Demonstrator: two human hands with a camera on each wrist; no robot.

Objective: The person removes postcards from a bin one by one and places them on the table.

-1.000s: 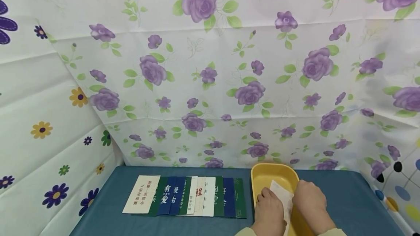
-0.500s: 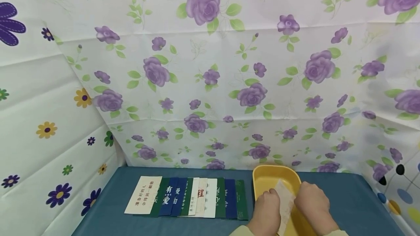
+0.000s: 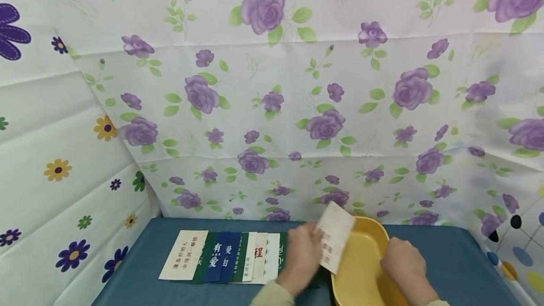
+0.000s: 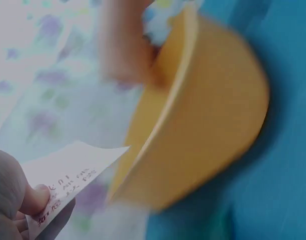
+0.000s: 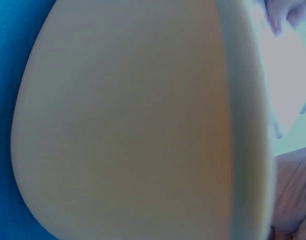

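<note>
My left hand (image 3: 301, 255) pinches a white card (image 3: 337, 236) with reddish printed characters. The card is tilted above the left rim of a yellow plastic bin (image 3: 360, 268). In the left wrist view, the thumb of the left hand (image 4: 10, 195) presses on the printed face of the card (image 4: 67, 175). My right hand (image 3: 404, 264) grips the bin's right rim with curled fingers, which are mostly hidden. The right wrist view is filled by the outer wall of the bin (image 5: 127, 120), with part of the right hand (image 5: 293, 192) beyond the rim.
Left of the bin, an overlapping row of white, blue and green cards (image 3: 221, 256) lies on the blue-green table (image 3: 140, 268). My left hand covers the row's right end. A flowered cloth (image 3: 272, 131) hangs behind the table, with more cloth at both sides.
My left hand has lifted the white card out of the bin and moved it left, turning the printed side into view. The right hand has stayed at the bin's rim.
</note>
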